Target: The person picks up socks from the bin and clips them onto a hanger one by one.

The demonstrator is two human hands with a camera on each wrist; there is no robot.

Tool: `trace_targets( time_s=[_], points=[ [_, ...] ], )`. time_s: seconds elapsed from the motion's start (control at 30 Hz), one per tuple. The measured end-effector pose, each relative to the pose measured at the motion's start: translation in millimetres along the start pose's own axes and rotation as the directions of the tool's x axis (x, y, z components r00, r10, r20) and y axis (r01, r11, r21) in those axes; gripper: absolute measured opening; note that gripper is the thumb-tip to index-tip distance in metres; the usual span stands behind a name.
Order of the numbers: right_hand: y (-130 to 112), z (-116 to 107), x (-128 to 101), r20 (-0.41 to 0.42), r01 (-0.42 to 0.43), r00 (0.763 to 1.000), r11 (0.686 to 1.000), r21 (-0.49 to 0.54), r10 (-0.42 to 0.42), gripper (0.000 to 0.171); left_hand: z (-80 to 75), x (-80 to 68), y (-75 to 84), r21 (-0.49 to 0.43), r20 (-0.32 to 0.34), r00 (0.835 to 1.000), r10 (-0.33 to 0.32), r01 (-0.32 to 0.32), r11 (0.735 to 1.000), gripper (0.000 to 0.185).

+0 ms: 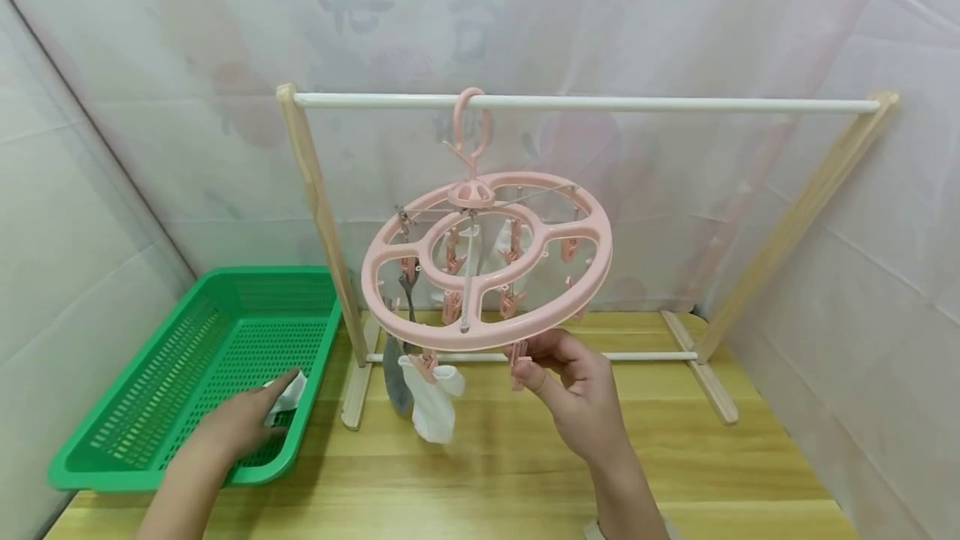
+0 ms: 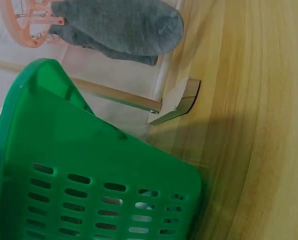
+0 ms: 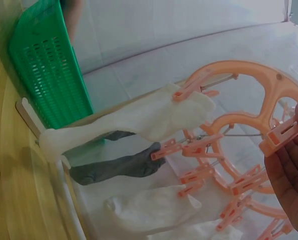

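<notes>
Inside the green basket (image 1: 90, 432), my left hand (image 1: 232, 423) holds a white sock (image 1: 294, 394) between finger and thumb; part of the sock is hidden by the hand. My right hand (image 1: 581, 390) pinches a pink clothespin (image 1: 518, 367) at the near rim of the round pink drying hanger (image 1: 555, 311). In the right wrist view that clothespin (image 3: 281, 136) has nothing in its jaws. A white sock (image 1: 433, 407) hangs from a clip left of the right hand, and grey socks (image 2: 123, 25) hang on the left side. More white socks (image 3: 149, 210) hang farther back.
The hanger's hook (image 1: 472, 119) sits over a white rod (image 1: 675, 104) on a wooden-legged rack. A lower bar (image 1: 645, 356) joins the rack's feet (image 1: 701, 369) on the wooden table (image 1: 735, 473). Pale curtains (image 1: 187, 40) stand behind and at the sides.
</notes>
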State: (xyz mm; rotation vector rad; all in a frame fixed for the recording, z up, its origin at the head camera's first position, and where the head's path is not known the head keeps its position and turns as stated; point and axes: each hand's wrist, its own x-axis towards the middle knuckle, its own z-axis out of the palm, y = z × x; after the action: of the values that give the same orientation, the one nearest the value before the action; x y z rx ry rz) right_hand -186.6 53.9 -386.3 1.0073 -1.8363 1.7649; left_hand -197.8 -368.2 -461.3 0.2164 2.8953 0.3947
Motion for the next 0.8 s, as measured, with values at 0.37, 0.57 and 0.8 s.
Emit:
trace_targets(
  time_s=[0.37, 0.57, 0.8],
  points=[
    [-0.8, -0.9, 2.3, -0.002, 0.014, 1.000, 1.000, 0.006, -0.014, 0.014, -1.9, -0.8, 3.5, 0.027, -0.026, 0.999, -0.036, 0.037, 0.999, 0.066],
    [-1.3, -1.6, 2.0, 0.000, -0.009, 1.000, 1.000, -0.003, 0.009, 0.014, -4.5, -4.3, 3.0, -0.022, -0.261, 0.965, -0.033, 0.028, 0.999, 0.055],
    [-2.3, -1.9, 0.5, -0.003, -0.021, 1.000, 1.000, -0.001, 0.021, 0.012, -9.1, -12.8, 8.3, -0.120, -0.455, 0.889, -0.059, 0.005, 0.993, 0.031]
  ],
)
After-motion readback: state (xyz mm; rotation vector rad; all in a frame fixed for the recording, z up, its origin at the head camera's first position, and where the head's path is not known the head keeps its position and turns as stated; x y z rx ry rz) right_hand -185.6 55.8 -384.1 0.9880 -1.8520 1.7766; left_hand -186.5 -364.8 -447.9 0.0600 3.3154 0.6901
